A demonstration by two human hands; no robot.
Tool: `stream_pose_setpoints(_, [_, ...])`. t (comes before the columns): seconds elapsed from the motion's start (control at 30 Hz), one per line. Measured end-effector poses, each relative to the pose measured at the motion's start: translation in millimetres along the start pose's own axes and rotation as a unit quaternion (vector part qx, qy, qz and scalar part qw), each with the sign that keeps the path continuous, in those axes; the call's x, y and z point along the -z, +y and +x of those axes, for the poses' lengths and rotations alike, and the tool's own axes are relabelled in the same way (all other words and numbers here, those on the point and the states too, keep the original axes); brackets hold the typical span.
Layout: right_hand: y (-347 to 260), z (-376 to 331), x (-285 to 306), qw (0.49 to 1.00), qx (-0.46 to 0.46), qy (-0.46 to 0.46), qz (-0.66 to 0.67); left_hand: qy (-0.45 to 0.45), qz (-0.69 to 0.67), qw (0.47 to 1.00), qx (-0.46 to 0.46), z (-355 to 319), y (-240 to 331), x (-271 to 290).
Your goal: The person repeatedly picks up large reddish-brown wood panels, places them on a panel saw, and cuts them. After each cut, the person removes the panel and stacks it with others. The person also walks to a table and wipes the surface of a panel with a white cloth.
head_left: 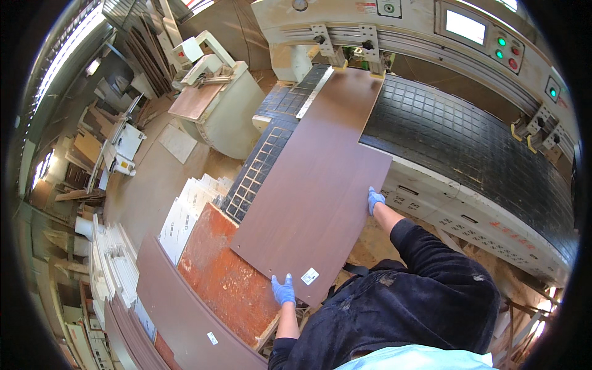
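A large brown wooden panel (314, 179) with a step cut in its right side lies over the black gridded machine bed (444, 123). Its far end reaches under the machine's crossbeam, and a small white label (309, 275) sits near its close edge. My left hand (283, 290), in a blue glove, grips that close edge. On the right edge, below the step, my right hand (375, 200) is closed round the board, also in a blue glove. The fingers beneath the panel are hidden in both hands.
Under the panel's left corner stands a worn reddish board (222, 277). Another brown panel (179, 302) leans left of it, beside stacked white strips (114, 259). A control panel with screen (465, 28) and lit buttons is on the crossbeam. A second machine (228, 105) stands far left.
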State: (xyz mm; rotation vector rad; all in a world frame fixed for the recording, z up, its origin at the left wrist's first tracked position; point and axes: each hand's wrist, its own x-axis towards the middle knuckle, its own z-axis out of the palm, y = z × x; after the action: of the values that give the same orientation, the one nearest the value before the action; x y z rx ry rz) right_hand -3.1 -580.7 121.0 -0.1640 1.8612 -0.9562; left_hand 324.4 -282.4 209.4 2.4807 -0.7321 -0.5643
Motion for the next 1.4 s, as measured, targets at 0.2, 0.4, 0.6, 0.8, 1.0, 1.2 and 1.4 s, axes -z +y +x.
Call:
stream_pose_setpoints(0.2, [-24, 20, 15, 0.999, 0.0, -0.02, -0.046, -0.025, -0.023, 0.999, -0.007, 4, 14, -18])
stream_pose_setpoints(0.4, [-48, -31, 21, 0.998, 0.003, -0.014, -0.066, -0.013, 0.004, 1.0, 0.018, -5, 22, -17])
stream_pose_setpoints(0.6, [-55, -37, 23, 0.996, -0.037, -0.083, 0.017, -0.004, -0.024, 1.0, 0.016, -13, 16, -18])
stream_pose_setpoints(0.8, [-87, 78, 50, 0.992, 0.055, -0.117, -0.001, 0.035, -0.189, 0.981, 0.018, -26, 4, -43])
stream_pose_setpoints(1.0, [-117, 35, 56, 0.941, -0.087, -0.296, -0.14, 0.057, -0.251, 0.95, 0.177, -64, -20, -60])
stream_pose_setpoints(1.2, [-78, 7, 40, 0.98, -0.057, -0.189, -0.012, 0.041, -0.244, 0.947, 0.207, -54, -34, -74])
stream_pose_setpoints(1.4, [-94, 15, 46, 0.982, -0.062, -0.179, -0.02, -0.008, -0.269, 0.934, 0.236, -51, -52, -90])
